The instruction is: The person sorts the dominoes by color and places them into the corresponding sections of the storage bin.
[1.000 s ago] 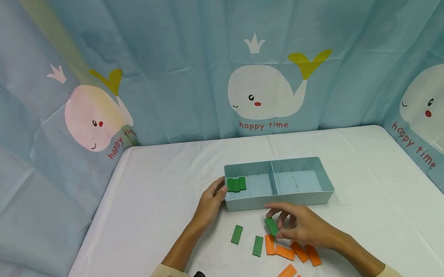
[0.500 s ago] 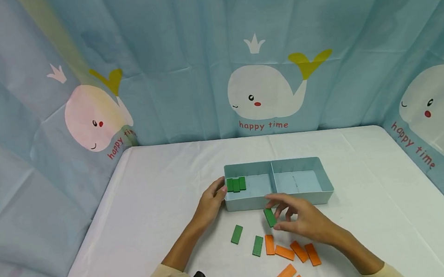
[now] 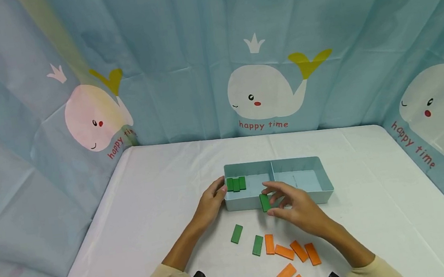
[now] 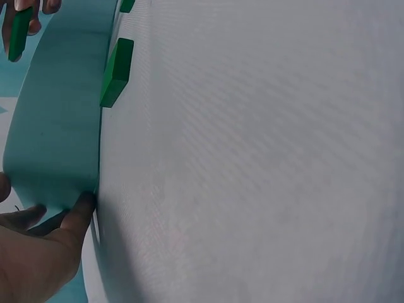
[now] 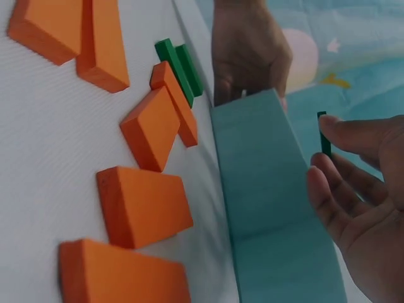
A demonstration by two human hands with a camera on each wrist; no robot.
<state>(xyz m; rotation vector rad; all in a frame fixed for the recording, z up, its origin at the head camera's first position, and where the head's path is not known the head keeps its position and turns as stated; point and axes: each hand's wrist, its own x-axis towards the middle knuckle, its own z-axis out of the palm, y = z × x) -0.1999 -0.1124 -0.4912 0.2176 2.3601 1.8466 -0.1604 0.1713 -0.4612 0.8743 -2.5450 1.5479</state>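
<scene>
A light blue two-compartment box (image 3: 297, 199) stands on the table. My left hand (image 3: 209, 205) holds its left end, with the fingertips against the end wall in the left wrist view and the thumb at the rim. Between thumb and fingers, my right hand (image 3: 294, 204) pinches a green domino-like block (image 3: 264, 202), raised in front of the box's near wall. Several green blocks (image 3: 236, 184) lie side by side at the left of the box's left compartment. On the cloth before the box are two more green blocks, one left (image 3: 236, 234) and one right (image 3: 257, 245).
Several orange blocks (image 3: 284, 252) lie scattered on the white tablecloth (image 3: 168, 178), below and nearer than the right hand. A divider (image 3: 272, 177) splits the box. Behind the table hangs a blue curtain (image 3: 179, 69) with whale prints.
My right hand has lifted the green block away from the orange ones, up and slightly left to the box's near wall. The left hand and box have stayed in place.
</scene>
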